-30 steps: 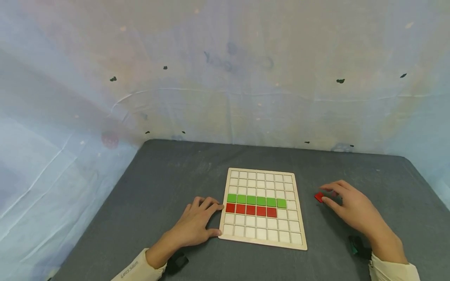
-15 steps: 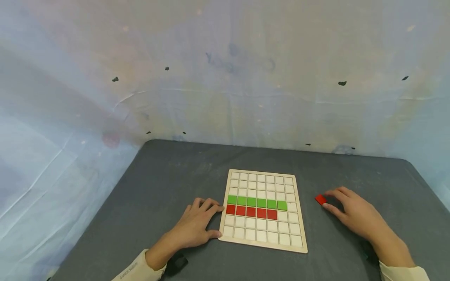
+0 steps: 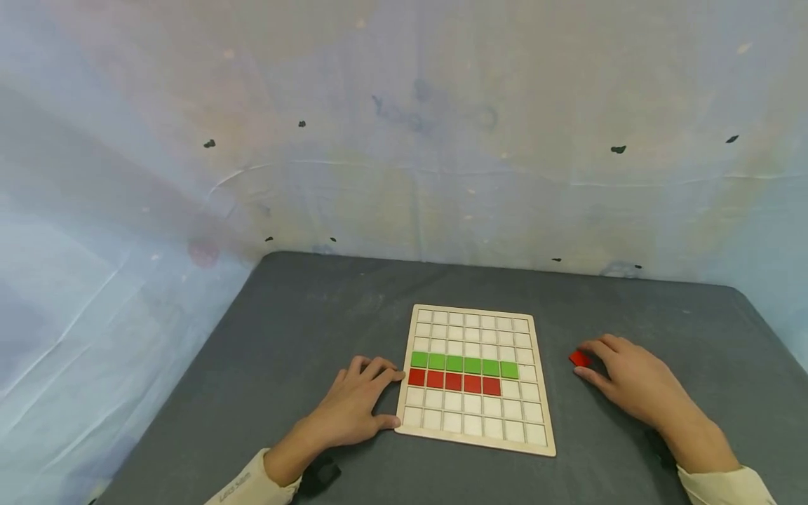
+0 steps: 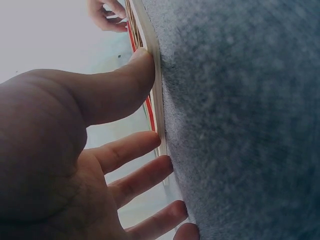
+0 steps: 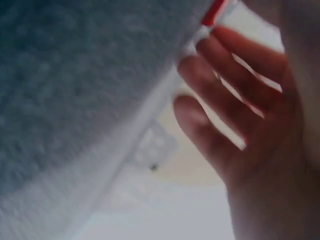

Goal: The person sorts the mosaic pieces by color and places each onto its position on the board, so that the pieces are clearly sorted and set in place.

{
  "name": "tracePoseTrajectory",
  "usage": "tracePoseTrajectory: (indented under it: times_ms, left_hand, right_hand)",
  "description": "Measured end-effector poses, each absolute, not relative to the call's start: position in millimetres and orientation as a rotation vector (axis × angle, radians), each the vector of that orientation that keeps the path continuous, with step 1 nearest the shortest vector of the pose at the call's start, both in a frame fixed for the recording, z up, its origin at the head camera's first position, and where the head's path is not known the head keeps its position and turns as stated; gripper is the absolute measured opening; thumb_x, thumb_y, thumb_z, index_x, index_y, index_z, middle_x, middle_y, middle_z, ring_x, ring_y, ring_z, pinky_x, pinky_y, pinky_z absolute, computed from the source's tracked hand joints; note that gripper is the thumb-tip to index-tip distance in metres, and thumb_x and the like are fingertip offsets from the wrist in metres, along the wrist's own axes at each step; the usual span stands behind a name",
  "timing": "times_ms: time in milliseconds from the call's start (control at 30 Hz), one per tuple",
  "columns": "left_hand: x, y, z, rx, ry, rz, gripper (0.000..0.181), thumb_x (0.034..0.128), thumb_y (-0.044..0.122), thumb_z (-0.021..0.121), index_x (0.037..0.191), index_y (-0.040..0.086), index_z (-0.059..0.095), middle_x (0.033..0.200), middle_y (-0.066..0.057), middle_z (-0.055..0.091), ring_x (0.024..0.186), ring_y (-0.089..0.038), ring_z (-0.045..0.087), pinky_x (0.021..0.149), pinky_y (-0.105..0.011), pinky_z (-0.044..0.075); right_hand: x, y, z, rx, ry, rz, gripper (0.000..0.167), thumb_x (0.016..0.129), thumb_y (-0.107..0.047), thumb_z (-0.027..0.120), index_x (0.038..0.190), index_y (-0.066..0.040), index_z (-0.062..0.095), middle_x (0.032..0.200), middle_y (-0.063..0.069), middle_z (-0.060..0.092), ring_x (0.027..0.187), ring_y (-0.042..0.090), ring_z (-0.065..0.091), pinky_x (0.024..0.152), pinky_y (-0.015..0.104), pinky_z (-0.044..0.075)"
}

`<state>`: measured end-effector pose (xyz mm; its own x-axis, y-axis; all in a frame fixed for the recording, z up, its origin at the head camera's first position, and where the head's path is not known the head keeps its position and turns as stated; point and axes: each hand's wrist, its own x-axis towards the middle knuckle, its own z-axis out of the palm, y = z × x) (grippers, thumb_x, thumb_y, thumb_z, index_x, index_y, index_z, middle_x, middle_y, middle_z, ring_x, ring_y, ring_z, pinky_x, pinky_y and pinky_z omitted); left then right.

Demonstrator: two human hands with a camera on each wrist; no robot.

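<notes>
A pale wooden grid board (image 3: 476, 445) lies flat on the dark table. One row across it holds several green tiles (image 3: 472, 365), and the row below it several red tiles (image 3: 453, 381). My left hand (image 3: 347, 407) rests at the board's left side. Its thumb (image 4: 120, 90) touches the board's edge and the other fingers spread along that side, fairly straight. To the right of the board, a loose red tile (image 3: 578, 358) is between the thumb and forefinger of my right hand (image 3: 631, 379), pinched from two sides. The other fingers hang above the cloth.
Grey cloth covers the table (image 3: 303, 308). A pale draped sheet (image 3: 454, 140) rises behind the table's back edge and at the left. A small dark object (image 3: 320, 473) is under the left wrist.
My right hand has shifted slightly, bringing thumb and forefinger around the loose red tile. The left hand stays at the board's side. The whole view has drifted a little.
</notes>
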<state>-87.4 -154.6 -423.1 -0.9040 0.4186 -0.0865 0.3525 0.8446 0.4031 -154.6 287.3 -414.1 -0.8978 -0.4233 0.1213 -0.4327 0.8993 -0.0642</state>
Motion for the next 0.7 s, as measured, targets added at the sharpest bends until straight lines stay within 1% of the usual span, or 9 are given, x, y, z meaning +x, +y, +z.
tracePoseTrajectory:
  times_ms: [67, 167, 333, 500, 700]
  left_hand:
    - [-87, -155, -424, 0.597, 2.854, 0.572, 0.063, 0.0840, 0.043, 0.078, 0.139, 0.025, 0.055, 0.141, 0.002, 0.048, 0.127, -0.031, 0.040, 0.092, -0.053, 0.038]
    - [-87, -155, -424, 0.596, 2.857, 0.569, 0.063, 0.0836, 0.043, 0.078, 0.139, 0.025, 0.055, 0.141, 0.002, 0.049, 0.126, -0.031, 0.040, 0.091, -0.053, 0.038]
    - [-87, -155, -425, 0.588, 2.844, 0.571, 0.063, 0.0834, 0.044, 0.078, 0.139, 0.026, 0.055, 0.141, 0.002, 0.048, 0.126, -0.031, 0.040, 0.091, -0.053, 0.038]
    - [-87, -155, -426, 0.586, 2.843, 0.574, 0.063, 0.0838, 0.044, 0.078, 0.140, 0.026, 0.055, 0.141, 0.003, 0.048, 0.127, -0.031, 0.040, 0.090, -0.052, 0.038]
    - [-88, -155, -425, 0.600, 2.854, 0.570, 0.063, 0.0831, 0.044, 0.078, 0.139, 0.026, 0.055, 0.141, 0.002, 0.049, 0.126, -0.031, 0.041, 0.089, -0.051, 0.038]
  right_hand:
    - [-152, 284, -416, 0.657, -2.970, 0.158, 0.044, 0.088, -0.040, 0.074, 0.117, -0.008, 0.069, 0.111, 0.012, 0.067, 0.100, 0.036, 0.066, 0.083, 0.055, 0.052]
    - [-149, 279, -418, 0.634, -2.978, 0.192, 0.041, 0.089, -0.036, 0.074, 0.117, -0.007, 0.069, 0.110, 0.011, 0.067, 0.101, 0.035, 0.065, 0.083, 0.054, 0.052]
    - [-144, 273, -420, 0.612, -3.000, 0.257, 0.035, 0.090, -0.029, 0.074, 0.117, -0.007, 0.069, 0.108, 0.009, 0.066, 0.098, 0.032, 0.064, 0.080, 0.051, 0.052]
    - [-143, 274, -420, 0.585, -3.009, 0.286, 0.035, 0.089, -0.027, 0.074, 0.118, -0.008, 0.068, 0.107, 0.008, 0.065, 0.096, 0.030, 0.063, 0.077, 0.049, 0.053]
    - [-141, 276, -419, 0.573, -3.022, 0.309, 0.034, 0.090, -0.025, 0.074, 0.119, -0.008, 0.068, 0.109, 0.009, 0.065, 0.097, 0.029, 0.063, 0.076, 0.048, 0.053]
